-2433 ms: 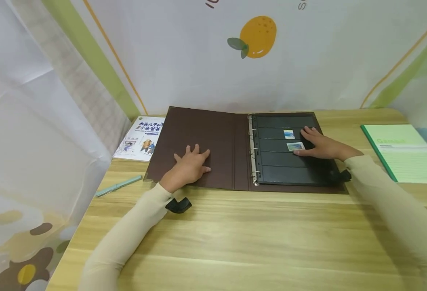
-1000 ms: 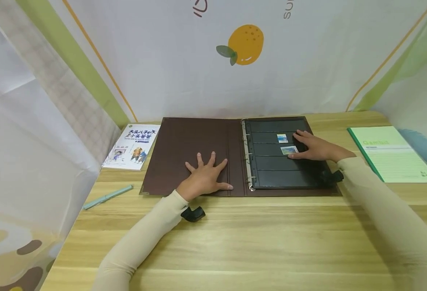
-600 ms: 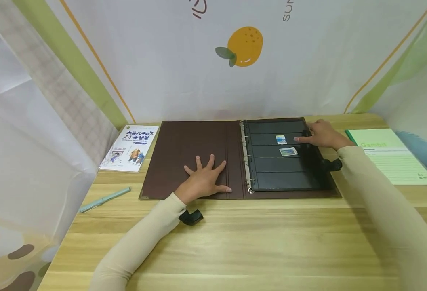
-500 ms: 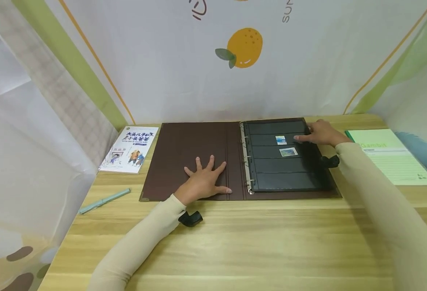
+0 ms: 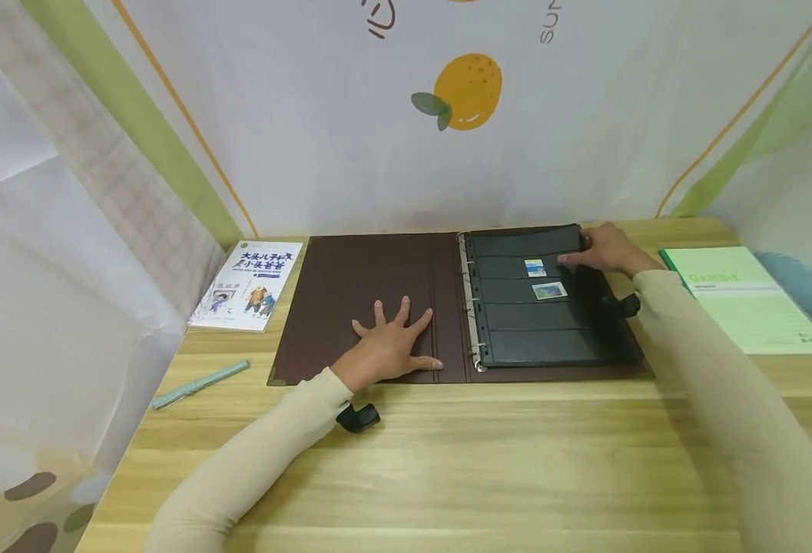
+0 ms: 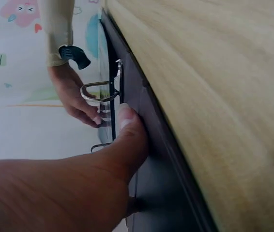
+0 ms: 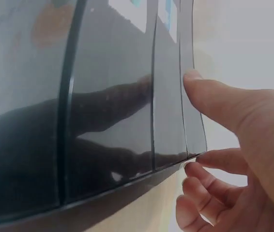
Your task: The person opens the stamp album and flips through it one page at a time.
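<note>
A dark brown ring-binder stamp album lies opened flat on the table. Its metal rings hold black pocket pages. Two small stamps, a blue-and-white one and a landscape one, sit in the middle pockets. My left hand rests with spread fingers on the inside of the left cover, thumb near the spine. At the upper right edge of the top page, my right hand has its thumb on the face and its index finger at the edge, pinching the slightly bowed page.
A white picture-covered book lies left of the album, with a pale green pen in front of it. A light green notebook lies at the right. A printed white curtain hangs behind the table.
My right hand has slid from the page's face to its outer upper edge, and the page there now bows up slightly. My left hand shifted right along the cover earlier, then stayed.
</note>
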`<act>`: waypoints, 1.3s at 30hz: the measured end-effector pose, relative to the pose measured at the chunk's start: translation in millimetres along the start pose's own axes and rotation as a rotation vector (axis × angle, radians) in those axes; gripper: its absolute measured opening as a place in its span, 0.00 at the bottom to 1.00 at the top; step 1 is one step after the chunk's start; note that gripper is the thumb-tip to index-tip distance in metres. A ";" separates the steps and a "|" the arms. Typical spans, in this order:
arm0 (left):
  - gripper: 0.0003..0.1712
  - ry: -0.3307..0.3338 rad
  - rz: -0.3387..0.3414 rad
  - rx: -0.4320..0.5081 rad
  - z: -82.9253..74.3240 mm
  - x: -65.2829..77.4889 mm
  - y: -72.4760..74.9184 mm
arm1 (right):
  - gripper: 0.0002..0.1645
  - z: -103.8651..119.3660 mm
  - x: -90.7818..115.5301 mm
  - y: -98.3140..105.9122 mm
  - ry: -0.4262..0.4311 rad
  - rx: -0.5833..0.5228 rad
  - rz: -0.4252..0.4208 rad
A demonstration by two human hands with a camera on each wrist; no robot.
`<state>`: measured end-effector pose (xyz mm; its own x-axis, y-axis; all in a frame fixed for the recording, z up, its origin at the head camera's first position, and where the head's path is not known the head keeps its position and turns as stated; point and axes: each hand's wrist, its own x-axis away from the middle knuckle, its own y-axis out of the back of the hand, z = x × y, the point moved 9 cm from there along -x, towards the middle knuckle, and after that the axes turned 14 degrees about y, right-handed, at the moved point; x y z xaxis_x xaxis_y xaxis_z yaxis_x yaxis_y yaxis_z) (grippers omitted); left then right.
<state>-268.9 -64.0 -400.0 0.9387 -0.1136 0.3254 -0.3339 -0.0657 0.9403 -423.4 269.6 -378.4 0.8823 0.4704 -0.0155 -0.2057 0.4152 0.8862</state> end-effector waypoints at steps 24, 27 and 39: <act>0.54 -0.053 -0.106 -0.092 0.5 -3.8 10.0 | 0.52 -7.0 48.8 0.9 -0.006 -0.331 0.183; 0.54 -0.045 -0.096 -0.087 1.8 -4.1 9.8 | 0.50 -5.3 55.5 -2.4 -0.004 -0.404 0.188; 0.54 -0.023 -0.057 -0.035 2.7 -3.8 9.7 | 0.42 16.2 48.0 19.3 -0.024 -0.884 -0.048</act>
<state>-275.9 -66.8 -392.4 0.9537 -0.1332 0.2696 -0.2768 -0.0385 0.9602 -378.2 287.6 -354.6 0.9051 0.4245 -0.0252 -0.4112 0.8887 0.2027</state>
